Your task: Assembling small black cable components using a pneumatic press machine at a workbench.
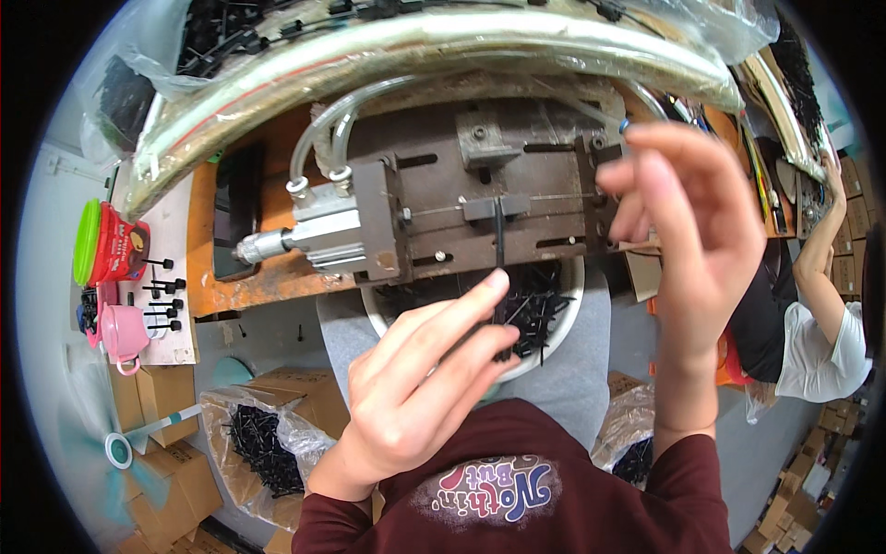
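At the bottom centre of the frame, the maroon top bears fancy blue and pink lettering, upside down from here. The left hand, at centre, has its fingertips against a black rod; whether they pinch it, I cannot tell. The rod's upper end lies at a small dark block on a brown metal fixture. The right hand, right of centre, is half curled beside the fixture's right end; I cannot tell if it grasps anything. Below, a white tub holds black pieces. The orange bench top, scuffed, shows at left, with a label-printed red container at far left. Farther off: grey floor, cartons and a teal fan lower left, a co-worker in white at right
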`<state>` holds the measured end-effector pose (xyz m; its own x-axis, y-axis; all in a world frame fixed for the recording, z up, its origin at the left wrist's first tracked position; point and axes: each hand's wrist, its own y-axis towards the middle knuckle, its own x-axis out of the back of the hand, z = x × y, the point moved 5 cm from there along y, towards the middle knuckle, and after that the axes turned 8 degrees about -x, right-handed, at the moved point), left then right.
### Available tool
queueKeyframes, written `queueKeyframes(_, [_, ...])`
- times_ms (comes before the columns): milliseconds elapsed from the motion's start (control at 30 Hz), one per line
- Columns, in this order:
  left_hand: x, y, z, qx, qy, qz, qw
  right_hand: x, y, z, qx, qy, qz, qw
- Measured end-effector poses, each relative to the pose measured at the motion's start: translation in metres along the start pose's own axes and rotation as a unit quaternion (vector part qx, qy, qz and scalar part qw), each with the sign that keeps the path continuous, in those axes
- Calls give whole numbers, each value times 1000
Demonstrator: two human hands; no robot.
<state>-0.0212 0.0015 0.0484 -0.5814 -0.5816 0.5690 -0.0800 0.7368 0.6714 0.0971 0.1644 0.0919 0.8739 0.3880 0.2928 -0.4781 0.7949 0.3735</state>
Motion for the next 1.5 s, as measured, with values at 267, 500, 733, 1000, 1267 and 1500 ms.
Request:
queueKeyframes(267, [-25,13,12,-2,115,37,993,-55,151,42,217,-248,101,939])
queueKeyframes(500, [-39,16,16,-9,164,57,985,-121,181,67,71,-475,300,824])
queueKeyframes(733, [-39,21,20,-2,167,71,983,-146,215,29,16,-515,360,778])
queueKeyframes(1000, [-39,21,21,-6,171,82,982,-136,217,19,188,-570,369,710])
queueKeyframes(1267, [-38,23,19,-17,171,89,981,-133,223,20,164,-647,344,661])
queueKeyframes(1500, [-33,20,21,-12,122,76,990,-95,237,31,53,-458,327,825])
